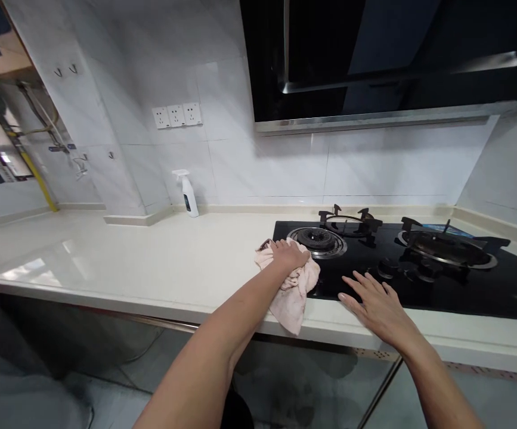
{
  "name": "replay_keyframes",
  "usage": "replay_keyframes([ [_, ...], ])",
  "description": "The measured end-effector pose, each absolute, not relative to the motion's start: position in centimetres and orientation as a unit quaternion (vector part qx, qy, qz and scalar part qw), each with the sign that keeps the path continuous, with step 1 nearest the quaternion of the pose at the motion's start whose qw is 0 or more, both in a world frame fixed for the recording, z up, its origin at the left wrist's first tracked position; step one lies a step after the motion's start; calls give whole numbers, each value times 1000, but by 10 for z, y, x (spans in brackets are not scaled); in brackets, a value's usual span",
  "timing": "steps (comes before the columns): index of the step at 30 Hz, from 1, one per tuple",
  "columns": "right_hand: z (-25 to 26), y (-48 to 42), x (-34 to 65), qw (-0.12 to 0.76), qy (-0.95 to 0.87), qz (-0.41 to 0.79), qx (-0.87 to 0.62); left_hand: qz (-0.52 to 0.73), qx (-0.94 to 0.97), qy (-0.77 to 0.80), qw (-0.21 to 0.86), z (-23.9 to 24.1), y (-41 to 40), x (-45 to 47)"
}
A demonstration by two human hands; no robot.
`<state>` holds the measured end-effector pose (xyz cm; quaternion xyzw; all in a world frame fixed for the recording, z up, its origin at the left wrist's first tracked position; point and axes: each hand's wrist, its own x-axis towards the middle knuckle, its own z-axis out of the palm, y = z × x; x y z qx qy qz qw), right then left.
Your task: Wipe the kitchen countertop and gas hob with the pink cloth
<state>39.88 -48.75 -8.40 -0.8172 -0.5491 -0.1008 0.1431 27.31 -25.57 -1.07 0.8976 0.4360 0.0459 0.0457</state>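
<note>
A pale pink cloth (290, 298) lies bunched over the left edge of the black gas stove (334, 280), and its lower end hangs toward the counter's front edge. My left hand (288, 255) presses down on the cloth with its fingers closed into the folds. Just behind that hand is the left burner (317, 239), its pot support off. My right hand (374, 304) has its fingers spread over the stove's front edge and holds nothing. Beyond its fingertips are the stove knobs (387, 268).
On the white counter (119, 256), a white spray bottle (188, 195) stands against the tiled wall. A pot support (350, 223) rests at the stove's back, near the right burner (448, 247). The black range hood (374, 71) overhangs the stove. Someone's dark clothing (12, 369) shows at lower left.
</note>
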Motion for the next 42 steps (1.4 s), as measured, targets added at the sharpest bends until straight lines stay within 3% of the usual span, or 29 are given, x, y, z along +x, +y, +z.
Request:
replay_keyframes([
  [15, -80, -484, 396, 118, -554, -116, -816, 13, 940, 336, 66, -5, -307, 292],
  [29, -105, -483, 430, 205, -564, -88, -795, 28, 984, 161, 68, -11, -346, 233],
  [42, -105, -484, 434, 188, -574, -115, -788, 13, 942, 329, 61, -11, -249, 166],
])
